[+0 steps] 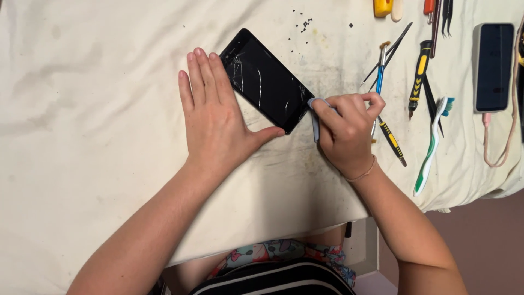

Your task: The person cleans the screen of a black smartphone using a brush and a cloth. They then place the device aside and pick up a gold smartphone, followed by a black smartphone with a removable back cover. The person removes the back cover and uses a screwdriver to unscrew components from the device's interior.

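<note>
A black phone with a cracked screen (266, 79) lies slanted on a stained white cloth (98, 125). My left hand (215, 117) rests flat against the phone's left long edge, fingers together, thumb along its lower corner. My right hand (346, 128) is closed around a thin grey pry tool (315, 123), whose tip presses at the phone's lower right edge.
To the right lie tweezers (387, 52), a yellow-black screwdriver (419, 76), a second small screwdriver (393, 143), a green-white toothbrush (431, 147) and a second phone on a pink cable (493, 65). Tiny dark screws (303, 24) are scattered above the cracked phone. The table edge runs below.
</note>
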